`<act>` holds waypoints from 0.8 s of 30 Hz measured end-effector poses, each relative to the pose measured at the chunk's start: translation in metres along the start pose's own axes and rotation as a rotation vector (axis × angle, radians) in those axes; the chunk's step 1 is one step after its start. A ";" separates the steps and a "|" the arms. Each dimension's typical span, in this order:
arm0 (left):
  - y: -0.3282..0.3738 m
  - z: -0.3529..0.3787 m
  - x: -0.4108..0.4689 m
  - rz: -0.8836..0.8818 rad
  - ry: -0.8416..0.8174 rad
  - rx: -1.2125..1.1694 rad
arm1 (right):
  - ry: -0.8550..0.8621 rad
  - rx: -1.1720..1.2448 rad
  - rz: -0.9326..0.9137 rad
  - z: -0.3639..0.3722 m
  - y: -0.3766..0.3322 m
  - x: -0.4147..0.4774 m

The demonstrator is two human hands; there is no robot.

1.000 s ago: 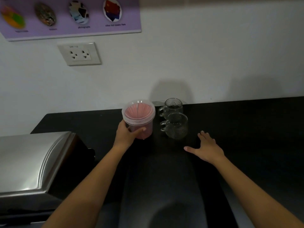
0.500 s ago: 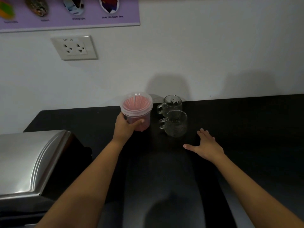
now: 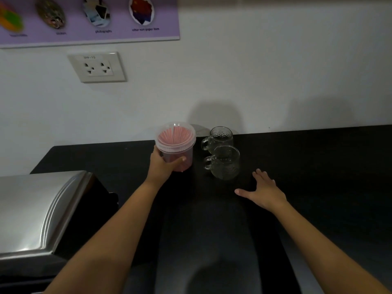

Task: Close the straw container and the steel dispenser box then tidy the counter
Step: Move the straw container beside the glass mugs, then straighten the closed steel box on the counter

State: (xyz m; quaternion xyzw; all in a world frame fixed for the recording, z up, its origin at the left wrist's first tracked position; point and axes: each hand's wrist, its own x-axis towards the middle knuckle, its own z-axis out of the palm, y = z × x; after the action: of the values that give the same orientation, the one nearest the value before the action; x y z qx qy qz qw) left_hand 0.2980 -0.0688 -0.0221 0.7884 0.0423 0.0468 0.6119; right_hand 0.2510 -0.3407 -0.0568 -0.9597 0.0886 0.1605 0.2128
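Observation:
A clear plastic straw container (image 3: 176, 143) full of pink straws stands on the black counter (image 3: 318, 166) near the wall, with its clear lid on top. My left hand (image 3: 163, 164) is wrapped around its lower left side. My right hand (image 3: 263, 190) lies flat on the counter with fingers spread, just right of the nearer mug, holding nothing. The steel dispenser box (image 3: 36, 211) sits at the left edge with its curved lid down.
Two clear glass mugs (image 3: 222, 153) stand one behind the other right of the container, handles to the left. A white wall with a double socket (image 3: 97, 67) and a purple poster (image 3: 84, 18) rises behind the counter.
The view has shifted slightly. The container stays in my left hand close to the wall; my right hand keeps its place on the counter.

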 end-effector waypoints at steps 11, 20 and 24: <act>-0.004 0.013 -0.076 -0.372 -0.079 -0.082 | 0.029 0.000 -0.013 0.004 0.004 0.003; 0.051 -0.018 -0.119 -0.102 -0.275 0.086 | 0.506 0.530 -0.072 0.015 -0.011 -0.034; 0.077 -0.037 -0.135 0.006 -0.210 0.175 | 0.508 0.607 -0.203 0.001 -0.040 -0.058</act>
State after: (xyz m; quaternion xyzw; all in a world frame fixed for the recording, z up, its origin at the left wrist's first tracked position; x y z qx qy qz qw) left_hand 0.1603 -0.0693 0.0582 0.8394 -0.0205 -0.0382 0.5418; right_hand 0.2066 -0.2983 -0.0227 -0.8662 0.0863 -0.1368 0.4728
